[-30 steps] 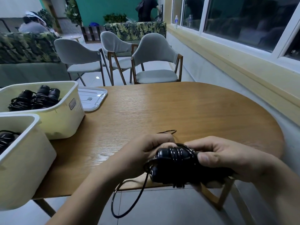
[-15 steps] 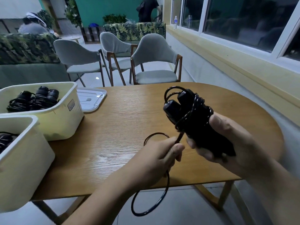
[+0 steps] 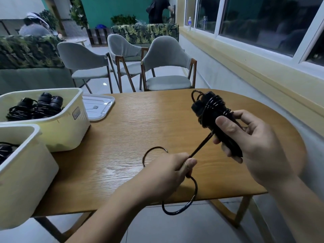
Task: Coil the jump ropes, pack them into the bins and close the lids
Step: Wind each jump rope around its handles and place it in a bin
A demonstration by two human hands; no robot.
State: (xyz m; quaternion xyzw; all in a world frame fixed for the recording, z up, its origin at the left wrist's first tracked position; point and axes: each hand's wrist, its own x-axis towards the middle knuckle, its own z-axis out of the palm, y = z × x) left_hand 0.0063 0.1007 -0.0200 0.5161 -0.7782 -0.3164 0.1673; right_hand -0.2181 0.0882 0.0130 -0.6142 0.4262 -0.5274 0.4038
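Observation:
My right hand (image 3: pixel 250 144) grips the two black handles of a jump rope (image 3: pixel 210 111), held upright above the table, with several turns of cord wound round them. A taut stretch of cord runs down-left to my left hand (image 3: pixel 168 172), which pinches it in a fist. The loose cord end loops on both sides of that hand, one loop hanging past the table's near edge. Two cream bins stand at the left: the far bin (image 3: pixel 73 130) holds coiled black ropes (image 3: pixel 35 107), and the near bin (image 3: pixel 26 172) shows a bit of black rope at its left.
A white lid (image 3: pixel 98 107) lies flat behind the far bin. The oval wooden table (image 3: pixel 133 134) ends close to my body. Grey chairs (image 3: pixel 166 67) stand beyond it, a yellow wall and windows run along the right, and people are far back.
My right hand lifted the wound handles from the table's near edge up and to the right. My left hand moved off the bundle and now pulls the free cord taut.

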